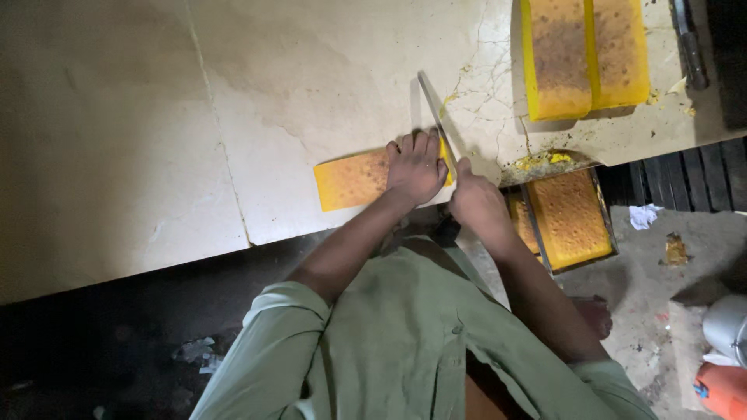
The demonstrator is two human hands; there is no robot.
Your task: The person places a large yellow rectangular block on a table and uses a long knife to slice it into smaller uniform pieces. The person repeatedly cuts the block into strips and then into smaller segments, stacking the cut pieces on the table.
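My left hand point(416, 167) lies flat, fingers spread, on the yellow cake slab point(354, 180) near the table point(156, 140) edge. My right hand point(476, 201) grips the knife point(436, 117), blade at the slab's right end. I think cutting's just begun; 2 slabs point(583, 54) wait at the back.

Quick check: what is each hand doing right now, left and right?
Left hand: open, pressed flat on the yellow cake slab.
Right hand: closed around the knife, blade at the slab's end.
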